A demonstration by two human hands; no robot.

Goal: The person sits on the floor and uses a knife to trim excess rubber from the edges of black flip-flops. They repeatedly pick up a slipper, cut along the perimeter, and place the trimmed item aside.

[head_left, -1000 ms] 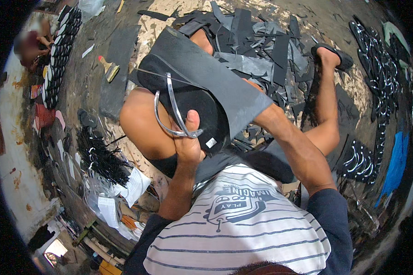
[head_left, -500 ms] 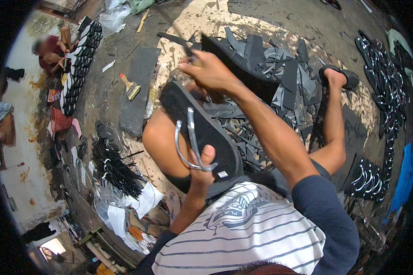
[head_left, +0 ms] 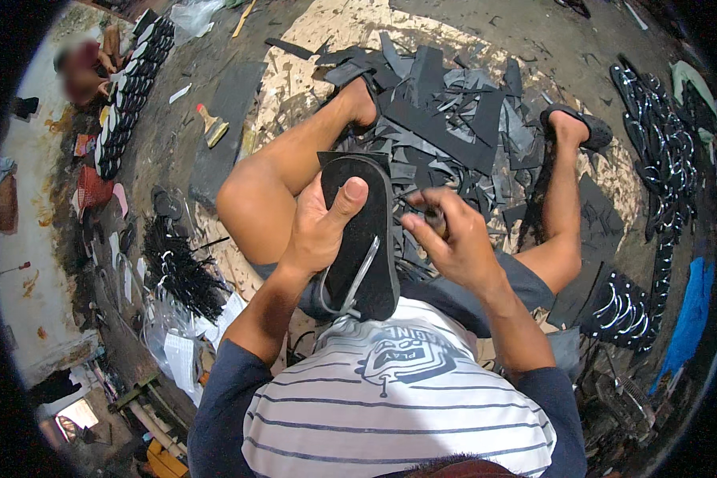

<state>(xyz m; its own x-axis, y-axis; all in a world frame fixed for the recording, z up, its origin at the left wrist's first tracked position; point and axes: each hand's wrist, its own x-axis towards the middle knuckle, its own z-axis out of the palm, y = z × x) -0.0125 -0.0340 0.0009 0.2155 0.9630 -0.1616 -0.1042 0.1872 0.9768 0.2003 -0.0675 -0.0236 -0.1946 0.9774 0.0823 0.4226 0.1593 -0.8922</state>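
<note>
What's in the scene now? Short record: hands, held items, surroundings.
left hand: grips black sandal, thumb over its top face
sandal trim: silver straps
right hand: curled around a small object, kind unclear
ahead: pile of black scraps
left side: brush on the floor
right side: blue sheet

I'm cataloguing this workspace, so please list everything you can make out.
Held sandal: one, black with silvery strap, left hand.
Small tool: one, brownish end showing, right hand.
Sheet scraps: many, black and grey, floor ahead.
Brush: one, pale with red tip, upper left.
Stacked footwear: many, black and white, upper left.
Sandal pile: many, black and silvery, right.
Strip bundle: one, black, left.
Plastic sheet: one, blue, far right.
Papers: several, white, lower left.
Co-worker: one, reddish top, upper left.
Left hand: one, bare, gripping sandal.
Right hand: one, bare, around tool.
</note>
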